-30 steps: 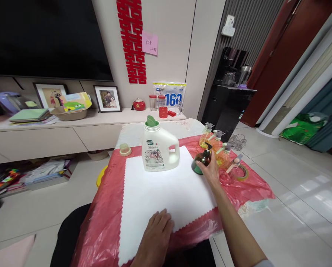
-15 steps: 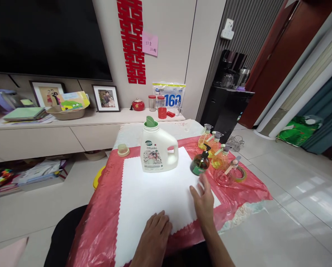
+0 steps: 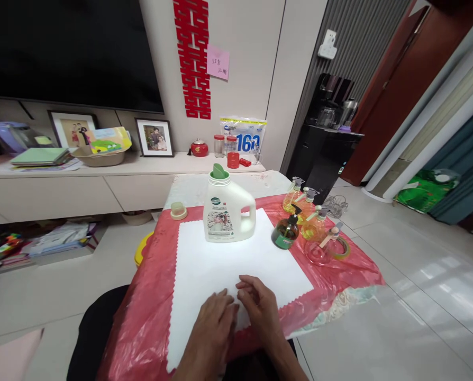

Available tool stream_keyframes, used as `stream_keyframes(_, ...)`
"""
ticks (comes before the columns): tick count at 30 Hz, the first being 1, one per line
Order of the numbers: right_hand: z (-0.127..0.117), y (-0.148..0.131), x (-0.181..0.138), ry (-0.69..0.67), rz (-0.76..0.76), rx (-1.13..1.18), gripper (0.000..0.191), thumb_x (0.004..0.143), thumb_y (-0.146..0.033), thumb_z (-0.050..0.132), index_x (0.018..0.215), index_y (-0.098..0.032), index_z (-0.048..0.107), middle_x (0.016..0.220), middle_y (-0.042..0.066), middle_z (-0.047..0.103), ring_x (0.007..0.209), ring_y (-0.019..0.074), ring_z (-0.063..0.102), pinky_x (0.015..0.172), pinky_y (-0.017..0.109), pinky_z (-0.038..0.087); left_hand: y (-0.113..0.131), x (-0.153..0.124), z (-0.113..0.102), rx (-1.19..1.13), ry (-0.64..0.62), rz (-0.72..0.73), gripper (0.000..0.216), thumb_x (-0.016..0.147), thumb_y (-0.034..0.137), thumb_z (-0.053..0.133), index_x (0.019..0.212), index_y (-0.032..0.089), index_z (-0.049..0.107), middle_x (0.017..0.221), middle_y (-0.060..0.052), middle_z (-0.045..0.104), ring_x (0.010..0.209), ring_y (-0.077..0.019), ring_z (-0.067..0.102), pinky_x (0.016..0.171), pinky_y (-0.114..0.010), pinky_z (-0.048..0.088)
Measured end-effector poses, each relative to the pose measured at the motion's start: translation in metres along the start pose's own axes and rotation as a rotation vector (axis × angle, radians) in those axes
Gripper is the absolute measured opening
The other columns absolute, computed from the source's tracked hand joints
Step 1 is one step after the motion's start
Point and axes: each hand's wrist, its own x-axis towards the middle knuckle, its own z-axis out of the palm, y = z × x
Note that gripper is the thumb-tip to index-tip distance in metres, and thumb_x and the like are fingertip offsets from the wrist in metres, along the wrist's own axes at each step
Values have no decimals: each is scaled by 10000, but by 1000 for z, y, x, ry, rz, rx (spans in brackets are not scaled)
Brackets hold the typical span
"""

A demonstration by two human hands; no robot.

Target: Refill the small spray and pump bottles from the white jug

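My left hand [image 3: 216,324] rests low on the white scalloped mat [image 3: 205,264], its fingers loosely bent with nothing visible in them. Close beside it, my right hand [image 3: 260,307] hovers over or touches the mat, fingers curved and apart, holding nothing. Beyond both hands a large white detergent jug [image 3: 228,214] stands upright, uncapped, with a green spout [image 3: 218,171] showing at its mouth. A pale cap [image 3: 178,210] sits to its left. At the mat's right edge stands a dark amber pump bottle [image 3: 286,232] with a green label.
Several clear pump bottles [image 3: 311,228] with yellow liquid line the table's right side, near a clear pink-tinted bottle [image 3: 318,253] and a roll of tape [image 3: 343,247]. Red plastic sheeting [image 3: 141,307] covers the table. Behind, a low cabinet [image 3: 141,166] holds frames and jars.
My right hand has moved left and down, away from the amber pump bottle, to beside my left hand. My left hand stays at about the same place. The view has shifted slightly.
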Motion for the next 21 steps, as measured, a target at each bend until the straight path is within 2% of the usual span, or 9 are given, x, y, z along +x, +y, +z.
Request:
stream_keyframes(3,-13,-7,1,-5,-10,-17,424,895,-482,606,1124,-132,679,985,107,684,833,164,671,755,262,577,-5,13,-22,5,5,-133,436,918,104,464,1336,195,547,1087,-105,721,980,-258,698,862,-426,593)
stream_keyframes(7,-20,-39,-9,51,-84,-77,481,904,-474,648,1268,-160,631,816,23,598,704,102,575,675,207,523,7,35,-57,-133,-49,-460,653,965,218,462,1573,221,223,787,14,641,682,-186,649,636,-308,566)
stream_keyframes(10,-15,-71,-24,202,-253,-254,611,947,-385,619,1507,-224,434,649,-61,429,569,67,452,590,172,455,26,44,-72,-190,1,-585,759,974,278,485,1604,201,70,732,42,587,628,-180,618,581,-290,530)
stream_keyframes(12,-8,-85,-30,276,-374,-375,673,989,-314,544,1594,-220,263,598,-84,361,493,63,388,512,166,398,35,43,-74,-207,58,-563,774,983,266,467,1605,207,8,752,37,598,641,-179,621,581,-285,519)
stream_keyframes(15,-3,-88,-30,297,-545,-552,739,999,-224,495,1627,-214,107,572,-100,374,429,60,367,458,164,362,37,39,-67,-176,103,-539,791,970,214,435,1599,200,-44,794,17,631,670,-185,634,596,-285,510)
stream_keyframes(17,-3,-80,-25,269,-602,-677,746,991,-180,455,1630,-212,71,572,-101,424,404,67,393,432,169,358,32,37,-62,-124,61,-589,797,937,158,409,1599,175,-34,749,23,625,638,-189,621,590,-290,497)
stream_keyframes(21,-4,-62,-19,249,-568,-795,713,980,-161,366,1631,-197,80,593,-82,494,391,99,450,388,196,357,23,36,-57,-86,-48,-690,814,914,122,373,1599,169,-66,693,40,601,603,-191,604,565,-283,466)
